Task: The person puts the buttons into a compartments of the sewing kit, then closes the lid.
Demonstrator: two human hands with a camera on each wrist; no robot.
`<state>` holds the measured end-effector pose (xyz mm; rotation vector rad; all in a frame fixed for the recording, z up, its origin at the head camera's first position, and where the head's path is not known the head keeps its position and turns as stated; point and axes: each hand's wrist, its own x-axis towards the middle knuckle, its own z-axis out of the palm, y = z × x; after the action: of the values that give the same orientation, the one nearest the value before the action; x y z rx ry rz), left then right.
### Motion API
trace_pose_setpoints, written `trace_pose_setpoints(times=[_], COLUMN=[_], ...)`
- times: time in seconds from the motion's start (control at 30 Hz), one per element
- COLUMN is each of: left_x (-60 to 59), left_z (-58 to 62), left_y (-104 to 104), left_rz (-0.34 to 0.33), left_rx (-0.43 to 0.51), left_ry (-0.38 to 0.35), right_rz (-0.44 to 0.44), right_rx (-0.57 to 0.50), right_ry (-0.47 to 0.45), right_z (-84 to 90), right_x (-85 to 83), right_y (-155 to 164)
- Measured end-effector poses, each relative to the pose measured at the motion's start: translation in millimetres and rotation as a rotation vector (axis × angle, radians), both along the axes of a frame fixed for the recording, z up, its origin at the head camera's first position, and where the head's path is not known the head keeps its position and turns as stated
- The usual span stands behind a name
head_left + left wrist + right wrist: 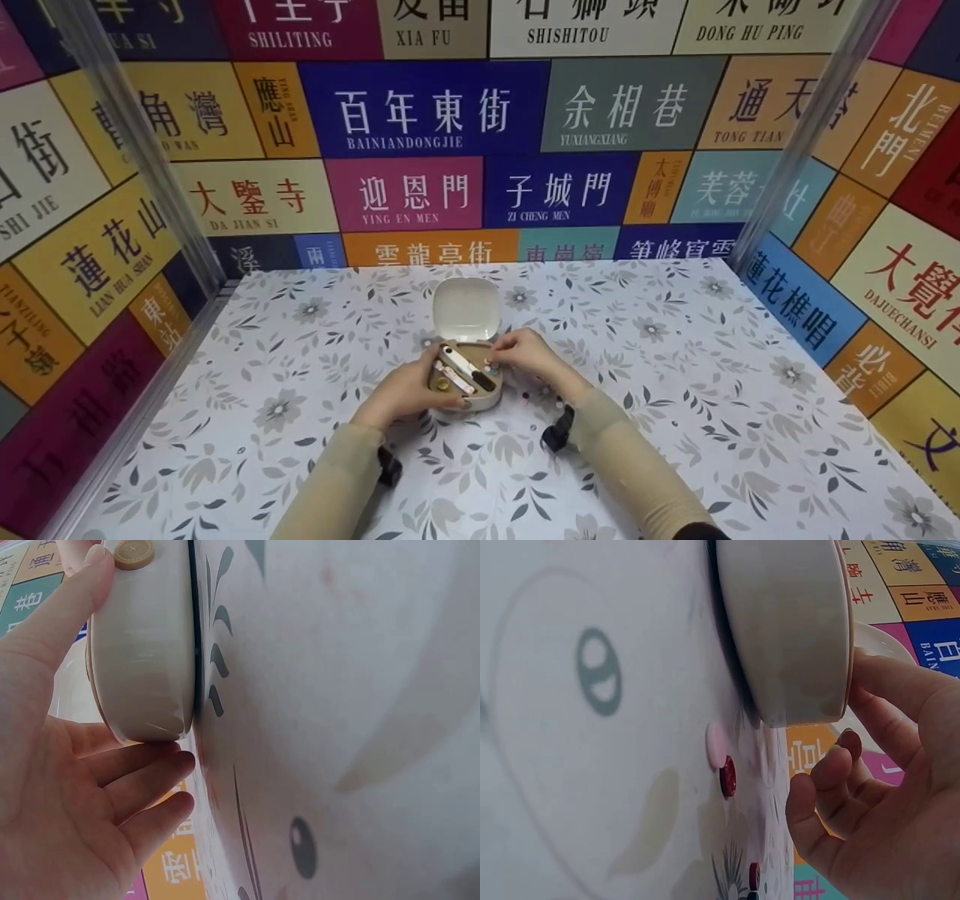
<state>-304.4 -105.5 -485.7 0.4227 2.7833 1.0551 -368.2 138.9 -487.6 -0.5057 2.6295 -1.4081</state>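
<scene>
A white rounded case [480, 403] stands on the table with its white lid [466, 307] tipped back. My left hand [405, 391] grips its left side, thumb near a round tan knob [133, 553] on the front wall, fingers around the side. Inside lie a white tool with a black end [468, 366], a slim pinkish-white piece [455, 379] and a gold-coloured round piece [442, 385]. My right hand [529, 356] reaches over the right rim, thumb and forefinger at small buttons [491, 369]; I cannot tell whether they pinch one. Its other fingers [802, 817] are bent outside the wall.
On the flower-patterned tabletop [675, 390], a pink button [716, 745] and a red button [728, 776] lie beside the case's right side. Another small red button [754, 876] is farther off. Sign-covered panels [420, 105] rise behind and at both sides.
</scene>
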Motion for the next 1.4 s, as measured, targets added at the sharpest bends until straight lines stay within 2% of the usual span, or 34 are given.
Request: trace_pose_setpoints(times=[0.37,0.67,1.07,1.4], left_x=[0.3,0.3,1.1,1.0], left_z=[1.4,0.2,-0.8,-1.9], left_y=[2.1,2.8,2.1,2.2], left_rz=[-0.006,0.006,0.011,-0.007], left_rx=[-0.005,-0.018,-0.001,0.008], left_ry=[0.008,0.001,-0.006,0.025], right_rz=[-0.004,-0.045,-0.080,-0.082], right_rx=[-0.040,0.004,-0.011,0.012], right_ry=[-0.027,-0.008,0.109,0.179], right_z=[-2.1,-4.8,-9.0,-8.1], right_x=[-0.4,-1.6,3.2,3.4], right_y=[-4.1,-6.6,-11.3,-11.7])
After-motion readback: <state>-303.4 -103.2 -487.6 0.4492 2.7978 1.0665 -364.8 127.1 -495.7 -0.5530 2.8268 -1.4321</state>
